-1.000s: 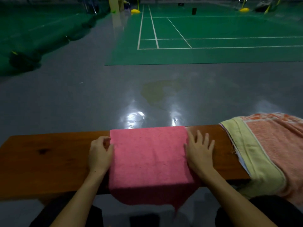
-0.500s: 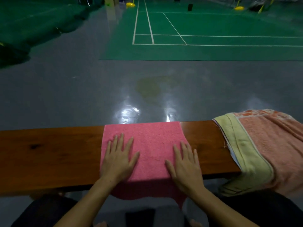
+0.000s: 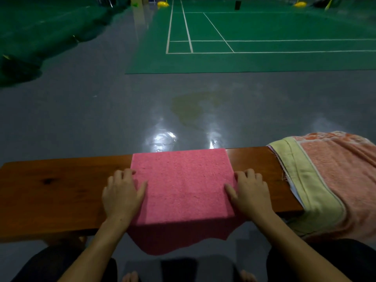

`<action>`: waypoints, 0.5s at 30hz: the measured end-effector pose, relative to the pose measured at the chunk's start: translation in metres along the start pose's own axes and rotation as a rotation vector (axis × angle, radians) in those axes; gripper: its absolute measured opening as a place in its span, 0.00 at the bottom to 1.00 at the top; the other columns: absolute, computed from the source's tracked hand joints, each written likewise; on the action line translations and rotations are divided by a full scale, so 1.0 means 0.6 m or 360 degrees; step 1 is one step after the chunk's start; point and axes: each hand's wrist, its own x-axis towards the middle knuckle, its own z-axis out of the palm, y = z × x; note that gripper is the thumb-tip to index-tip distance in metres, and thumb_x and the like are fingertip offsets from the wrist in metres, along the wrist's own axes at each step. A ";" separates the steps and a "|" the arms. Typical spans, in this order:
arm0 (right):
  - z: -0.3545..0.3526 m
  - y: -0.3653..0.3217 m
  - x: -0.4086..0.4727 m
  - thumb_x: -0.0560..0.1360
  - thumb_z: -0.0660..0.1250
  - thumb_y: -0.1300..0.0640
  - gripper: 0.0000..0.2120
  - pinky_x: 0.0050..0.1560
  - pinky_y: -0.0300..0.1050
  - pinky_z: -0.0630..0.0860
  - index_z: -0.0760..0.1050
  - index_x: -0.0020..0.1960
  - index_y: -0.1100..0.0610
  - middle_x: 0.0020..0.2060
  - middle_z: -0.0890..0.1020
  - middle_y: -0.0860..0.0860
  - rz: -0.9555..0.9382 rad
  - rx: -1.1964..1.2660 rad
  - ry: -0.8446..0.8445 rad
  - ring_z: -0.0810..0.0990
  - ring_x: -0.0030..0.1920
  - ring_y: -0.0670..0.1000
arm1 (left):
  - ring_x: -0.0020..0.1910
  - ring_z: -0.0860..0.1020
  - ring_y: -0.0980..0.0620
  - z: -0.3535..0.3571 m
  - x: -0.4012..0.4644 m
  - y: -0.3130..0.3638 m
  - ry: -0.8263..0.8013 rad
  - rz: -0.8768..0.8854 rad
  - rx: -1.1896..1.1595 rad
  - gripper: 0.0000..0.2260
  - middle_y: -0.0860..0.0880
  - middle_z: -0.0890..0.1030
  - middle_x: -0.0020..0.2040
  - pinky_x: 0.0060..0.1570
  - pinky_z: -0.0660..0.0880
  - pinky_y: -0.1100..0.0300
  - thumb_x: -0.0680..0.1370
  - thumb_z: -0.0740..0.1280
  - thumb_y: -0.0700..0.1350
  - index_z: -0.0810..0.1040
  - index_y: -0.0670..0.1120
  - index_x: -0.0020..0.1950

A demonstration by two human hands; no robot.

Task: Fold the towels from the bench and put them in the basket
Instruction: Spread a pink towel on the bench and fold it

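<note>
Apparently early: both hands' fingers grip the half-folded pink terry towel (image 3: 183, 184) on the wooden tabletop (image 3: 61, 192); peach-and-yellow towels (image 3: 325, 180) wait, basket unseen.

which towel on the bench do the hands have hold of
The pink towel, lying flat mid-bench: the left hand and right hand grip its side edges. The orange towel and yellow towel lie heaped, untouched.

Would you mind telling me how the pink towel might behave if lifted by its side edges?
The pink towel is probably floppy: its near edge droops over the bench. It likely sags between the hands. Terry texture suggests little slipping.
</note>
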 end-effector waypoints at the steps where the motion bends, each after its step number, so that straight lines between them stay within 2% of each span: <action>1: -0.001 -0.002 0.012 0.81 0.61 0.33 0.23 0.50 0.48 0.76 0.75 0.62 0.51 0.55 0.78 0.50 0.0026 0.0089 -0.0070 0.77 0.52 0.51 | 0.57 0.78 0.42 -0.001 0.003 -0.007 -0.0076 -0.0107 -0.0045 0.22 0.46 0.78 0.57 0.50 0.78 0.46 0.76 0.71 0.64 0.79 0.50 0.62; 4: -0.014 -0.010 0.039 0.80 0.65 0.35 0.17 0.43 0.46 0.81 0.74 0.55 0.48 0.43 0.80 0.43 0.0159 0.0390 -0.0253 0.81 0.40 0.44 | 0.57 0.80 0.44 -0.004 0.010 -0.013 -0.0193 -0.0331 -0.0206 0.26 0.50 0.79 0.56 0.49 0.78 0.47 0.73 0.70 0.71 0.77 0.52 0.60; 7: -0.018 -0.009 0.059 0.81 0.65 0.38 0.16 0.40 0.49 0.81 0.77 0.47 0.50 0.38 0.82 0.46 0.0239 0.0343 -0.0357 0.82 0.37 0.47 | 0.52 0.82 0.46 -0.012 0.020 -0.017 -0.0295 -0.0432 -0.0214 0.23 0.55 0.81 0.49 0.46 0.76 0.52 0.72 0.69 0.74 0.78 0.55 0.51; 9: -0.021 -0.007 0.072 0.80 0.66 0.42 0.15 0.39 0.52 0.82 0.79 0.45 0.54 0.37 0.84 0.49 0.0257 0.0479 -0.0445 0.83 0.36 0.50 | 0.46 0.81 0.48 -0.016 0.029 -0.021 -0.0381 -0.0392 -0.0300 0.18 0.56 0.82 0.44 0.44 0.77 0.53 0.75 0.71 0.69 0.79 0.54 0.44; 11: -0.029 -0.005 0.082 0.79 0.68 0.47 0.14 0.38 0.54 0.82 0.79 0.42 0.57 0.34 0.83 0.50 0.0270 0.0783 -0.0421 0.82 0.34 0.50 | 0.42 0.80 0.51 -0.019 0.034 -0.021 -0.0392 -0.0354 -0.0515 0.14 0.54 0.82 0.42 0.42 0.75 0.53 0.78 0.71 0.61 0.79 0.51 0.43; 13: -0.037 -0.001 0.087 0.81 0.69 0.52 0.13 0.31 0.47 0.76 0.79 0.42 0.60 0.33 0.81 0.51 0.0356 0.1211 -0.0431 0.79 0.31 0.48 | 0.44 0.81 0.49 -0.019 0.039 -0.025 -0.0330 -0.0380 -0.0807 0.13 0.51 0.83 0.43 0.44 0.76 0.50 0.80 0.72 0.56 0.80 0.48 0.45; 15: -0.043 0.002 0.082 0.82 0.69 0.53 0.11 0.29 0.43 0.70 0.80 0.48 0.62 0.34 0.77 0.52 0.0477 0.1643 -0.0609 0.74 0.31 0.48 | 0.47 0.82 0.48 -0.021 0.043 -0.031 -0.0339 -0.0477 -0.1058 0.12 0.49 0.84 0.47 0.48 0.78 0.49 0.79 0.74 0.54 0.82 0.45 0.49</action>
